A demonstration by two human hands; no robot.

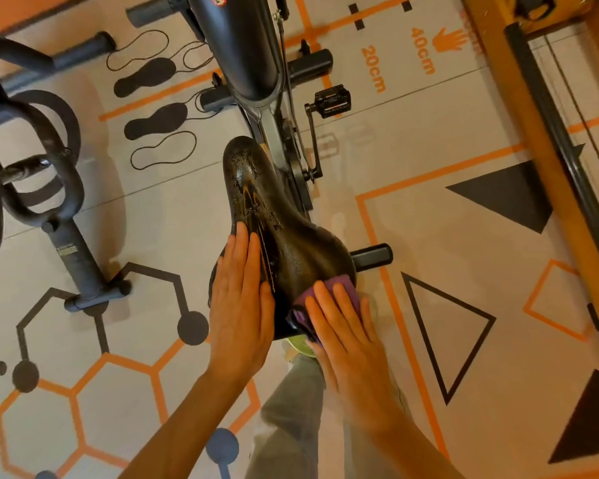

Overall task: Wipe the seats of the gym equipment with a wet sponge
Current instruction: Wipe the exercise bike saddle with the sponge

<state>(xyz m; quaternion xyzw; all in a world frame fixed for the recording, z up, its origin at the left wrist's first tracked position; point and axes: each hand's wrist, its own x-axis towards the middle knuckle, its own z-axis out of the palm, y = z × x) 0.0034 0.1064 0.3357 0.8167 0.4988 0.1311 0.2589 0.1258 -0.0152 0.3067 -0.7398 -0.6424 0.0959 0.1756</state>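
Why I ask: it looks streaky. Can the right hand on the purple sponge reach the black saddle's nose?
Probably yes: the black saddle ahead of the right hand lies bare; left hand rests alongside.

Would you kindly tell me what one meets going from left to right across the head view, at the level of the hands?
grey machine base → left hand, flat on the saddle → right hand, pressing the purple sponge → black outlined triangle → orange outlined square

a gym, fitted out for training.
told by an exercise bike with saddle and pedal, a second machine just beside it, and a floor printed with footprints, hexagons, triangles and "20cm" and "40cm" marks.
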